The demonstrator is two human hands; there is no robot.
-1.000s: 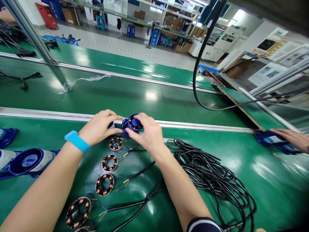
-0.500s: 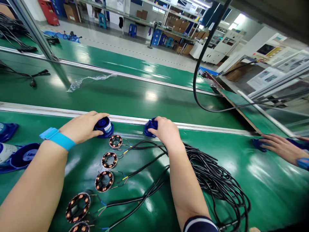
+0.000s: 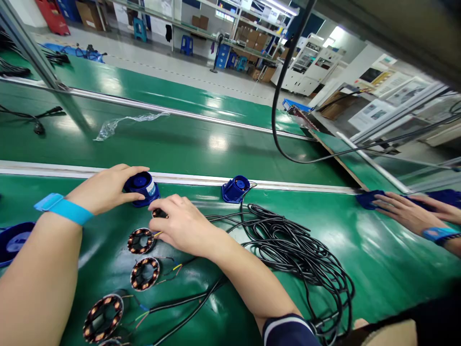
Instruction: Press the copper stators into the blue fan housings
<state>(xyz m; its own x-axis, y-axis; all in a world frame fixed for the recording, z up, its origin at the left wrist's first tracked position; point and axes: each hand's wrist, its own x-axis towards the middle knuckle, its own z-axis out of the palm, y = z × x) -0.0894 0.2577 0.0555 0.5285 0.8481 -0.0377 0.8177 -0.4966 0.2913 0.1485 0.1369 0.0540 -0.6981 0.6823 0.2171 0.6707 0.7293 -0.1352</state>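
Observation:
At the white rail, my left hand (image 3: 104, 187) has its thumb and fingers around a round-topped blue plastic housing (image 3: 147, 191), which stands upright with a pale label on its side. My right hand (image 3: 189, 226) is closed on a small copper-wound stator (image 3: 158, 213), partly hidden by the fingers, just below that housing. Below it, more ring-shaped stators (image 3: 132, 278) lie in a row with thin coloured leads joined to black cables (image 3: 187, 302). A second blue housing (image 3: 234, 190) stands apart by the rail, a cable running from it.
A heap of black cable (image 3: 288, 240) lies right of my forearm. Another person's hands (image 3: 410, 214) touch a blue part (image 3: 369, 199) at the right. A blue housing (image 3: 7, 262) lies at the left edge. Clear plastic film (image 3: 108, 129) rests beyond the white rail (image 3: 187, 179); a black cable (image 3: 275, 115) hangs overhead.
My right hand has left the farther blue housing and moved left onto the top stator. My left hand stays on its housing. The view has shifted slightly right.

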